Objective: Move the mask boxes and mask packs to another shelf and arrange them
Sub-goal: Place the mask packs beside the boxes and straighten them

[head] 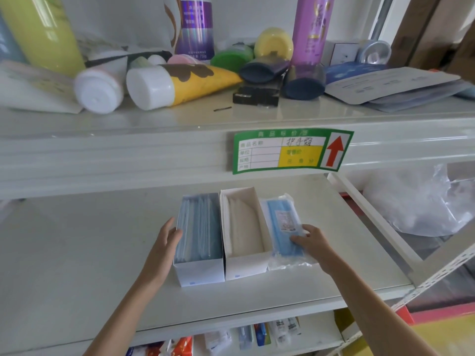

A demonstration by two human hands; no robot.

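Observation:
Two open white mask boxes stand side by side on the middle white shelf. The left box holds blue masks, the right box holds white masks. A clear plastic pack of blue masks lies flat against the white box's right side. My left hand rests flat against the blue box's left wall, fingers extended. My right hand lies on the near end of the pack, fingers pressing on it.
The shelf above carries lying tubes, bottles and a flat blue-grey pack; a green price label hangs on its front edge. A crumpled plastic bag sits to the right. Small packaged goods lie on the shelf below.

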